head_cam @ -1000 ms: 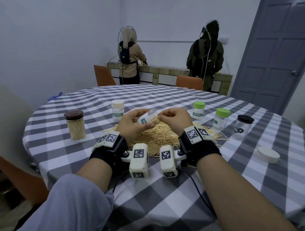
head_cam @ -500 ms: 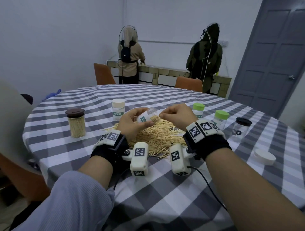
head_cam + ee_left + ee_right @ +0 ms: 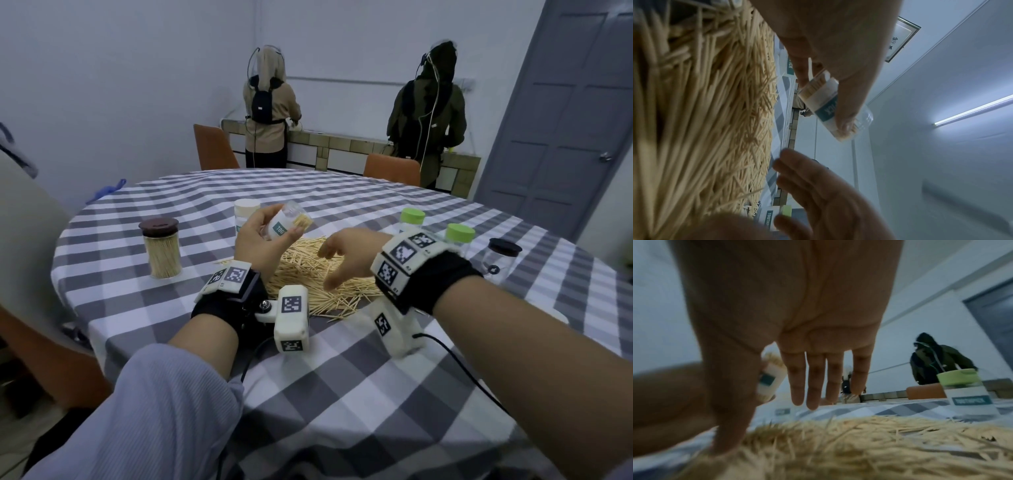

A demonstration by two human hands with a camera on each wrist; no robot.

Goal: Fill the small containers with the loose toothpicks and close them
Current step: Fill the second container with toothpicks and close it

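Working left to right from my remote seat: a brown-lidded jar (image 3: pixel 161 247) stands packed with toothpicks and capped, so I count that one finished. Behind my left hand (image 3: pixel 261 241) a white-lidded container (image 3: pixel 246 215) stands closed. My left grip is curled round an open, tilted container (image 3: pixel 288 224), part filled, raised above the toothpick pile (image 3: pixel 318 274) on the checked counter (image 3: pixel 342 377). My right hand (image 3: pixel 349 257) hovers just over the pile, fingers loose and apart, that grip holding nothing. Farther right stand two green-lidded containers (image 3: pixel 412 222) (image 3: pixel 460 236) and a black-lidded jar (image 3: pixel 500 260) that looks empty. I judge most of the work remains: the pile is large. Nothing blocks my reach; two people stand at the far wall.
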